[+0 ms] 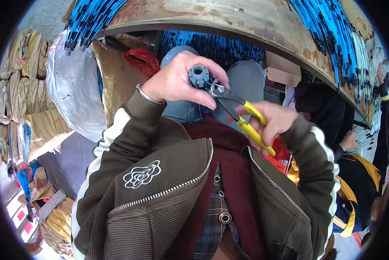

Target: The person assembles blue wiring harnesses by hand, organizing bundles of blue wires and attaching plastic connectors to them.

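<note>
In front of my chest, above my knees, my left hand is closed round a dark grey, knobbly part with a round hole in its end. My right hand grips a pair of pliers by the yellow handles, which stand apart. The metal head of the pliers touches or lies right beside the grey part, close to my left thumb. Whether the jaws have anything between them is too small to tell.
A worn wooden bench spans the far side. Bundles of blue cables hang over its edge, with more beneath. Nearby are a coil of red wire, a cardboard box and brown wrapped bundles. A co-worker's hand shows at right.
</note>
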The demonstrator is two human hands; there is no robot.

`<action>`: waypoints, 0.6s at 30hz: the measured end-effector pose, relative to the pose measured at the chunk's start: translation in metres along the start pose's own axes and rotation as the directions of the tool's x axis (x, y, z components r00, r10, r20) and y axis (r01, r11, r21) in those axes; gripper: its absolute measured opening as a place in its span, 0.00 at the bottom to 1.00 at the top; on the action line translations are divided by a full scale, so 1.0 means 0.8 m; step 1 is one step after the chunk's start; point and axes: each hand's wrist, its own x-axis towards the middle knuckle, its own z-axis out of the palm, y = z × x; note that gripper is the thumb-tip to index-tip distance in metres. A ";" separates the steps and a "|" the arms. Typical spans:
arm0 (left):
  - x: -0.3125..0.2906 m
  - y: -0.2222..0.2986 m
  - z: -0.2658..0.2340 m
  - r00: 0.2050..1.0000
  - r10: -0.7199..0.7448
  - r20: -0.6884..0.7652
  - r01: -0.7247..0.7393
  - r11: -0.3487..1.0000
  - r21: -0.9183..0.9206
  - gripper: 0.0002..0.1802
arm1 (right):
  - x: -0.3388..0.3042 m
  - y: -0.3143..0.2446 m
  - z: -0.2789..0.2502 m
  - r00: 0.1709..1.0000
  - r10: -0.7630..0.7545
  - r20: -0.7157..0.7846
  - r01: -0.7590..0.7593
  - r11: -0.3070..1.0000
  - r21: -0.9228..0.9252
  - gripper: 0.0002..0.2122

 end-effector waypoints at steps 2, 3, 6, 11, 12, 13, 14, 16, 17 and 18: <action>-0.002 -0.003 -0.001 1.000 -0.002 0.027 0.001 0.999 0.039 0.26 | 0.007 0.015 0.008 0.999 -0.024 0.048 0.016 0.987 0.160 0.32; -0.001 -0.002 -0.001 0.999 -0.005 0.040 0.002 0.998 0.059 0.26 | 0.010 0.017 0.011 0.997 -0.039 0.071 0.021 0.971 0.240 0.33; -0.005 0.008 0.004 0.992 -0.039 -0.121 0.056 0.988 0.141 0.27 | -0.003 0.010 0.008 0.987 -0.122 -0.105 0.119 0.992 -0.039 0.34; 0.001 -0.001 0.012 0.995 0.039 -0.088 -0.029 0.993 0.115 0.20 | -0.012 0.015 0.003 0.981 0.163 0.109 -0.184 0.956 0.229 0.32; 0.002 -0.002 0.011 0.995 0.040 -0.088 -0.030 0.993 0.115 0.20 | -0.010 0.020 0.002 0.861 0.201 0.467 -0.465 0.680 0.566 0.31; 0.003 -0.002 0.009 0.999 0.029 -0.034 -0.025 0.995 0.101 0.21 | -0.010 0.023 0.004 0.861 0.201 0.467 -0.465 0.681 0.565 0.31; 0.002 -0.002 0.007 1.000 0.018 0.020 -0.019 0.996 0.087 0.23 | -0.009 0.026 0.008 0.883 0.160 0.441 -0.416 0.703 0.577 0.30; 0.003 0.000 0.007 0.998 0.009 0.069 -0.015 0.997 0.075 0.24 | -0.009 0.028 0.013 0.918 0.073 0.390 -0.312 0.740 0.596 0.26; 0.003 0.003 0.009 1.000 -0.010 0.008 0.009 0.993 0.121 0.24 | -0.010 0.025 0.014 0.917 0.074 0.392 -0.314 0.740 0.595 0.26; 0.004 0.006 0.010 0.998 -0.027 -0.054 0.036 0.986 0.164 0.25 | -0.014 0.018 0.014 0.998 0.036 0.056 -0.046 0.980 0.193 0.26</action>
